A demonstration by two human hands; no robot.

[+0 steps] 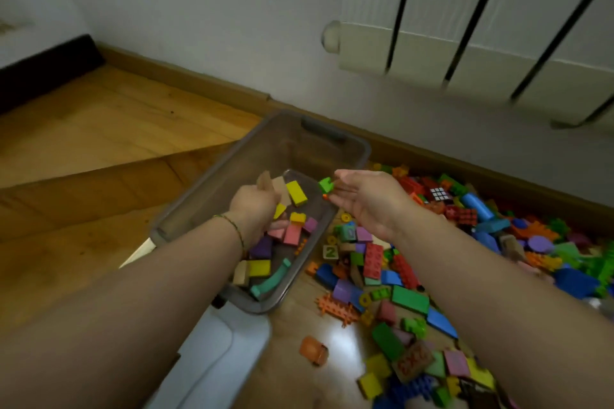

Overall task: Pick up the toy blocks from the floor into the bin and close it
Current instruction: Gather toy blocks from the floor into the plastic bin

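Forearms (133, 292) reach the bin (360, 156) beneath: right hand (368, 202) flat, tipping in a green block (326, 185); left hand (255, 206)'s grip unclear.

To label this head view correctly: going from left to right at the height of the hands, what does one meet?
Left hand → green block → right hand → Rubik's cube → blue cylinder block.

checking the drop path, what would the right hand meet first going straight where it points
The right hand meets the small green block at its fingertips; beyond, probably the grey plastic bin.
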